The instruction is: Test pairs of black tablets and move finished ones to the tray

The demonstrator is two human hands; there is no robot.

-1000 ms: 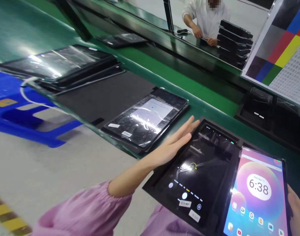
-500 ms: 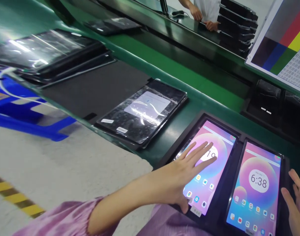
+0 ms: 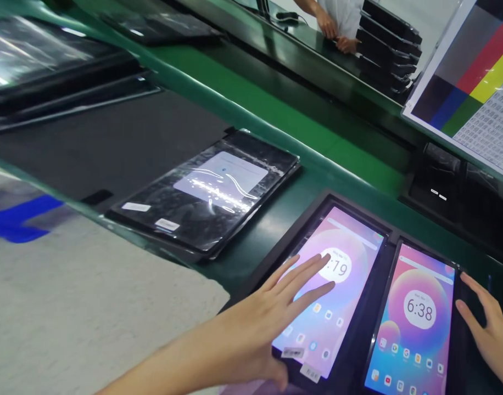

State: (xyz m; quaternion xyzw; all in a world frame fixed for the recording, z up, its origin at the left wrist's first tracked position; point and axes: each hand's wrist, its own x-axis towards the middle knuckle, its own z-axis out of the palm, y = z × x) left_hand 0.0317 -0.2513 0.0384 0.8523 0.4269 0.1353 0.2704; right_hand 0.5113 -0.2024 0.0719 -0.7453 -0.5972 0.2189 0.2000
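left hand (image 3: 276,310) lies open, fingers spread flat on the lit screen of the left tablet (image 3: 346,299), which sits in a black tray (image 3: 378,302) at the near edge of a green bench (image 3: 272,225). right hand (image 3: 484,329), also open and holding nothing, rests on the tray's right side just beside the right tablet (image 3: 416,323). a wrapped tablet (image 3: 210,192) lies left of the tray. far right, a colour chart (image 3: 469,82). far off, a co-worker's hands (image 3: 337,38) rest beside a black stack (image 3: 387,49).
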